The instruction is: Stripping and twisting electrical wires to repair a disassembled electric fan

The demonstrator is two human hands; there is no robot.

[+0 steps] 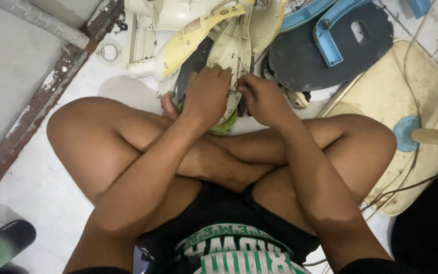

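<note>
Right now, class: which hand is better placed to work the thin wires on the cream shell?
Probably the right hand: its fingertips already pinch at the wires by the cream shell's edge. The left hand lies flat over the shell, steadying it, so it looks busy holding.

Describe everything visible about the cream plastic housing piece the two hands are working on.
The cream plastic housing piece is a narrow, curved shell, yellowed and grubby, seemingly hard plastic. It stands on edge between the person's knees, its hollow inner side showing ribs and thin wires. The left hand grips its left edge; the right hand pinches at the wires on its right edge. A green cloth lies under its lower end, and similar cream parts are piled behind it.
</note>
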